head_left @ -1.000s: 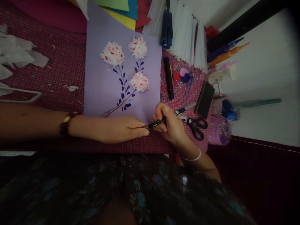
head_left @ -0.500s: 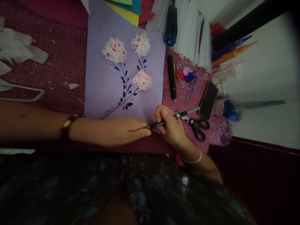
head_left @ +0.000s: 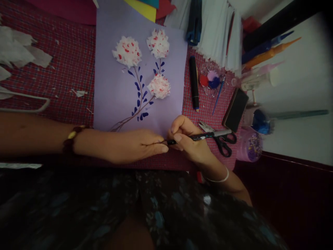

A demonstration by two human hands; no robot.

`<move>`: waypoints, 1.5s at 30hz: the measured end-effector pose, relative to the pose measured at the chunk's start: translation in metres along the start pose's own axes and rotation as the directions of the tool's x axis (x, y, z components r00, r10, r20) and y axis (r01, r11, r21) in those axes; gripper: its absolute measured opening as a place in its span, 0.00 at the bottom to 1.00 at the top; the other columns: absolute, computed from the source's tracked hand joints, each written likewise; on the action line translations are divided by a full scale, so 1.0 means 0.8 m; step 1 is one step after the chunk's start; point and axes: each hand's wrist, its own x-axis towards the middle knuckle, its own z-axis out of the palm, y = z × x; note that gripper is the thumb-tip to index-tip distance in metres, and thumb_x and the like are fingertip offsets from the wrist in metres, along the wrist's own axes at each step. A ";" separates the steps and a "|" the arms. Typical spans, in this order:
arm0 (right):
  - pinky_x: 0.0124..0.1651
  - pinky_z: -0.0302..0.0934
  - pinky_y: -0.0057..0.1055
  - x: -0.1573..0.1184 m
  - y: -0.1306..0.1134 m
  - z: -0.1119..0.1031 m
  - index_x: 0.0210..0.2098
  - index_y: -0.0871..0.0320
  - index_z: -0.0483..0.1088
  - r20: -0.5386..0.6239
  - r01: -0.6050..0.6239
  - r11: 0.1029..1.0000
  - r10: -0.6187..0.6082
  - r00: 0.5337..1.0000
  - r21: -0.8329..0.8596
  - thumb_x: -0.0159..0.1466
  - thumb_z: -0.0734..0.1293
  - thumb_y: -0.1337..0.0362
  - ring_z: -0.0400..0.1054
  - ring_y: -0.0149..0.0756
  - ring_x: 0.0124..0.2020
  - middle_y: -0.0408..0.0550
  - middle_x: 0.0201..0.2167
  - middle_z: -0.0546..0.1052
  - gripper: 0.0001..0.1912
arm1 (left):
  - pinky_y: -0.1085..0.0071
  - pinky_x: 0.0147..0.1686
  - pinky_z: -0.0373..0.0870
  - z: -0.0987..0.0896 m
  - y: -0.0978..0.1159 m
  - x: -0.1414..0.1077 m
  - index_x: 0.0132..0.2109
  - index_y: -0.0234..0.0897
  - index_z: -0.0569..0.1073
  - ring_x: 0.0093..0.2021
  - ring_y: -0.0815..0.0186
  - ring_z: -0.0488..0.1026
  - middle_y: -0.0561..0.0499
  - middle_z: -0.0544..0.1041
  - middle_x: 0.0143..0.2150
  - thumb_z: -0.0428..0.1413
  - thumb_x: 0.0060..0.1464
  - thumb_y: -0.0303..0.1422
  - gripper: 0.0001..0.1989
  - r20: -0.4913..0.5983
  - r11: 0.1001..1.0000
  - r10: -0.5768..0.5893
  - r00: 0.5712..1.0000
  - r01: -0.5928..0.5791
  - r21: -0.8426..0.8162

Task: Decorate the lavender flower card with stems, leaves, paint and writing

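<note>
Pen (head_left: 199, 136) by the purple paper's (head_left: 111, 93) near right corner, left hand (head_left: 125, 146) pinching its dark end, right hand (head_left: 194, 147) pinching the barrel! Light grip, straight line between both hands serves best, silver end clear of the scissors (head_left: 225, 149).

Slim black pen (head_left: 208, 134), grey-ended, handheld

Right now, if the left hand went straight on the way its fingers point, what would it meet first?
Likely the black pen, whose near end sits right at the left hand's fingers, then the right hand holding it. Exact contact and depth there are unclear.
</note>
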 end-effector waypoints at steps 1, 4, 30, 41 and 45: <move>0.24 0.45 0.26 0.001 0.000 -0.001 0.39 0.52 0.64 0.020 0.004 1.000 -0.004 1.000 0.004 0.68 0.71 0.53 0.49 0.25 0.22 0.33 0.24 0.60 0.14 | 0.69 0.39 0.68 -0.005 0.001 0.000 0.33 0.39 0.67 0.34 0.64 0.70 0.50 0.75 0.34 0.44 0.68 0.37 0.15 0.016 1.000 -0.016 1.000 0.016 -0.011; 0.26 0.46 0.27 0.002 0.000 -0.008 0.40 0.52 0.63 0.084 0.034 0.999 -0.036 0.996 0.024 0.66 0.73 0.55 0.51 0.27 0.24 0.34 0.25 0.60 0.15 | 0.70 0.35 0.67 -0.020 -0.001 -0.001 0.29 0.40 0.66 0.29 0.65 0.68 0.52 0.71 0.28 0.45 0.70 0.40 0.20 0.131 0.996 -0.060 0.990 0.068 -0.058; 0.30 0.51 0.28 0.012 -0.003 -0.024 0.32 0.55 0.69 0.047 0.263 0.960 -0.268 0.962 0.097 0.63 0.75 0.67 0.58 0.28 0.27 0.38 0.26 0.67 0.10 | 0.75 0.22 0.67 -0.014 -0.005 -0.002 0.28 0.39 0.66 0.19 0.70 0.66 0.56 0.67 0.20 0.45 0.71 0.45 0.24 0.029 0.984 -0.092 0.995 0.095 -0.150; 0.24 0.63 0.24 0.015 -0.004 -0.025 0.39 0.56 0.71 -0.084 -0.024 0.994 0.033 0.996 0.109 0.63 0.76 0.51 0.67 0.25 0.20 0.37 0.24 0.76 0.17 | 0.74 0.24 0.70 -0.019 -0.013 -0.002 0.37 0.39 0.67 0.22 0.69 0.69 0.55 0.69 0.27 0.42 0.73 0.43 0.18 0.020 0.971 -0.075 0.997 0.077 -0.224; 0.21 0.60 0.22 0.013 -0.008 -0.022 0.36 0.55 0.70 -0.139 -0.004 1.000 0.002 0.990 -0.012 0.63 0.75 0.49 0.67 0.25 0.18 0.37 0.22 0.76 0.18 | 0.75 0.21 0.67 -0.014 -0.008 0.000 0.37 0.38 0.69 0.20 0.70 0.68 0.56 0.69 0.25 0.48 0.70 0.44 0.17 -0.005 0.968 -0.139 0.990 0.135 -0.213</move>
